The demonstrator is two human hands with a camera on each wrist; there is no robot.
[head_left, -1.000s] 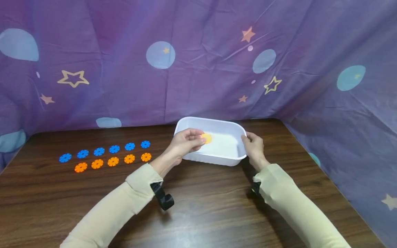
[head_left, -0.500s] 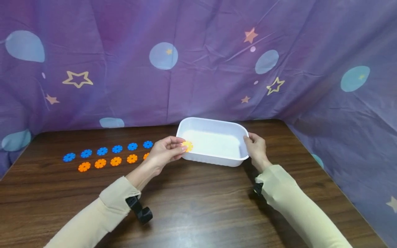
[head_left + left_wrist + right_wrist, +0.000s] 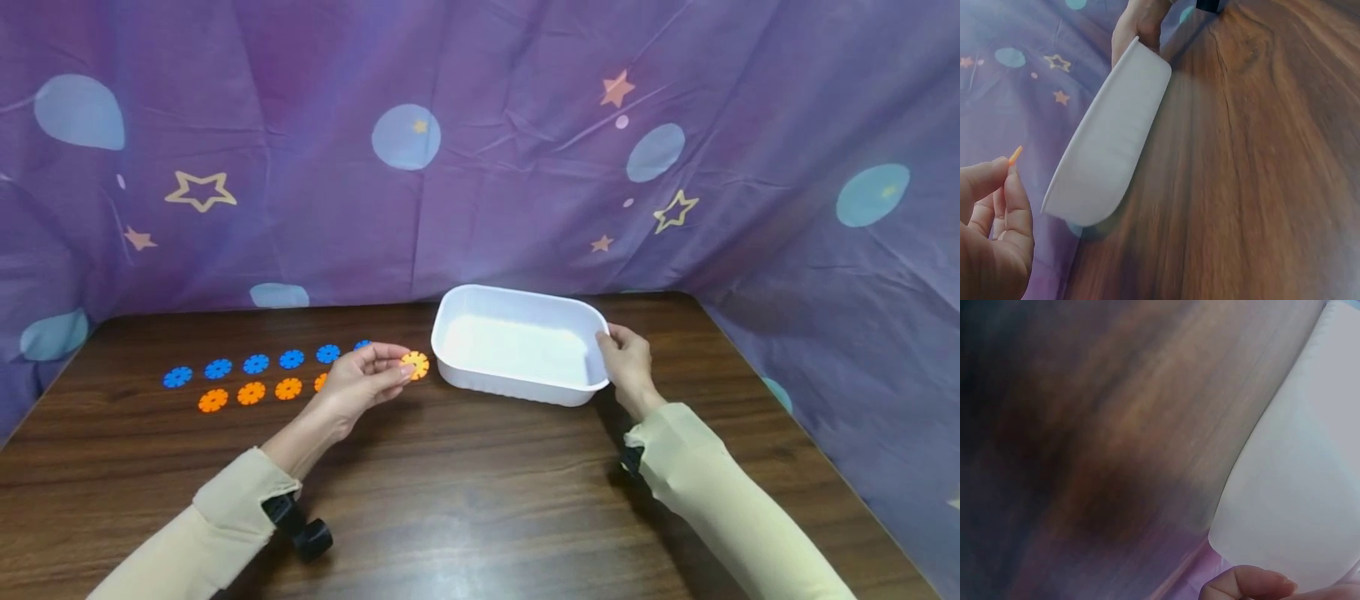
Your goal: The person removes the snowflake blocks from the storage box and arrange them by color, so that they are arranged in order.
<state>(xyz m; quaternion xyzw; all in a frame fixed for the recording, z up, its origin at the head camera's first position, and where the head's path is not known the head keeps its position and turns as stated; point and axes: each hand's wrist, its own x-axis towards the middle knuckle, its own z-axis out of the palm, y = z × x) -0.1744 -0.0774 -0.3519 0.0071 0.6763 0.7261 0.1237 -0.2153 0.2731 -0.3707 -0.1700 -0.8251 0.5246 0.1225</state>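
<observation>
Between thumb and fingers, my left hand [image 3: 362, 385] pinches an orange notched disc [image 3: 416, 365], held above the table just left of a white plastic tub [image 3: 517, 385]. In the left wrist view the same disc [image 3: 1015, 155] appears edge-on at the fingertips. My right hand [image 3: 628, 363] grips the tub's right rim, thumb over the edge; the right wrist view has its fingers [image 3: 1254, 582] against the tub wall [image 3: 1291, 481]. No disc shows inside the tub. A row of blue notched discs [image 3: 256, 363] and a row of orange ones [image 3: 252, 392] lie on the left, partly covered by my left hand.
The dark wood table [image 3: 465, 492] runs back to a purple cloth [image 3: 480, 208] printed with stars and dots, which also hangs along the right side. A black strap piece [image 3: 300, 525] sits at my left wrist.
My left hand has moved left with the orange disc, from over the tub's inside to beyond its left edge. My right hand still holds the rim. The view has shifted slightly.
</observation>
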